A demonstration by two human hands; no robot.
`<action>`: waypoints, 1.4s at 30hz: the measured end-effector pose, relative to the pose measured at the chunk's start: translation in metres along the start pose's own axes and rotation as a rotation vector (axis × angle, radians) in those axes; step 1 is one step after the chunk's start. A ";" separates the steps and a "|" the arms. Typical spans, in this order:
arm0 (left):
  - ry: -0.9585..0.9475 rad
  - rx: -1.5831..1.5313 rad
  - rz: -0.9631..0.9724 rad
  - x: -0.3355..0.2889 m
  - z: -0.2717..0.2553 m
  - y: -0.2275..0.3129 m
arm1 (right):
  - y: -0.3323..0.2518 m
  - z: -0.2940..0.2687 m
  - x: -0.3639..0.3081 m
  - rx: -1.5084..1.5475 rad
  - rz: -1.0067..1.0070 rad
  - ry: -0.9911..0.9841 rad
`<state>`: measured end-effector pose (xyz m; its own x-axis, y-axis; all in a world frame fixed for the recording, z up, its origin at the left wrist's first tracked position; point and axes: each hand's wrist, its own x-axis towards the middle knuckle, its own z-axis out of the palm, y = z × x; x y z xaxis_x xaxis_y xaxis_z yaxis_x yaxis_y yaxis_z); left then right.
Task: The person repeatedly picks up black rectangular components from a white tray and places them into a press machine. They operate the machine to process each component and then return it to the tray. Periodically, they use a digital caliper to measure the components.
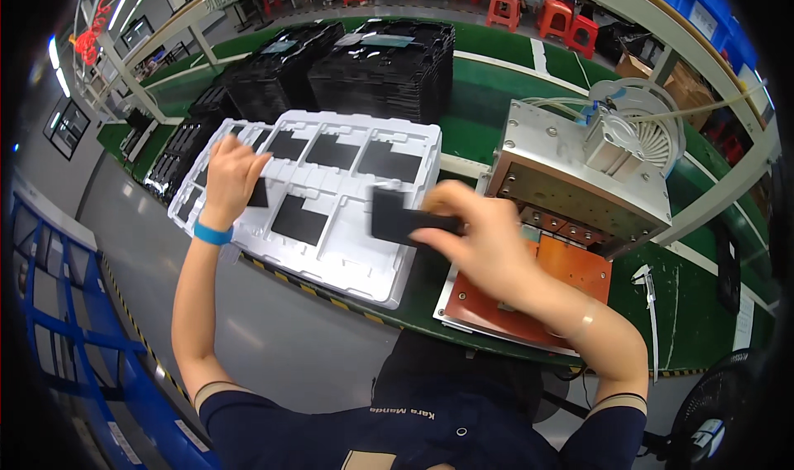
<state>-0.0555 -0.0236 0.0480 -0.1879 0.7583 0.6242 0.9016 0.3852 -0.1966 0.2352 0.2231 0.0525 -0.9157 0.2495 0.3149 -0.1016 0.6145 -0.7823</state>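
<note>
Pinching a black sheet (389,213) over the right side of the white tray (351,259), the right hand (488,238) seems mid-transfer, next needing careful alignment, while the left hand (230,176) curls leftward, its grip unclear.

The tray (351,263) lies before the stacks (380,69), left of the machine (546,141).

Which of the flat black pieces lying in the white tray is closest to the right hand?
The black piece at the right end of the white tray's far row; the other pieces lying there are farther left, away from the right hand.
</note>
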 end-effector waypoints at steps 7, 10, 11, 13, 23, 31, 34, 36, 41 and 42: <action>-0.143 -0.364 0.090 0.079 0.057 0.087 | 0.025 -0.088 -0.115 0.400 0.401 0.241; -0.153 -0.373 0.076 0.080 0.087 0.110 | 0.041 -0.106 -0.153 0.401 0.517 0.293; -0.144 -0.309 0.096 0.080 0.091 0.113 | 0.044 -0.106 -0.159 0.357 0.551 0.310; -0.047 -0.317 0.150 0.092 0.085 0.133 | 0.055 -0.101 -0.170 0.112 0.528 0.322; -0.181 -1.181 0.724 0.095 0.046 0.271 | 0.064 -0.081 -0.143 -0.406 0.111 0.250; -0.191 -1.108 0.921 0.089 0.076 0.284 | 0.071 -0.071 -0.138 -0.693 -0.005 0.149; -0.144 -1.070 0.950 0.091 0.083 0.284 | 0.069 -0.070 -0.136 -0.717 -0.004 0.147; -0.126 -1.077 0.965 0.090 0.083 0.285 | 0.063 -0.069 -0.133 -0.718 0.084 0.154; -0.140 -1.061 0.937 0.090 0.080 0.283 | 0.068 -0.067 -0.137 -0.746 0.081 0.189; -0.134 -1.051 0.939 0.090 0.080 0.281 | 0.068 -0.068 -0.138 -0.763 0.075 0.164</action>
<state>0.1500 0.1954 -0.0118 0.6538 0.5758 0.4908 0.5640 -0.8033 0.1911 0.3809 0.2812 -0.0074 -0.8343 0.3813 0.3981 0.3079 0.9214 -0.2373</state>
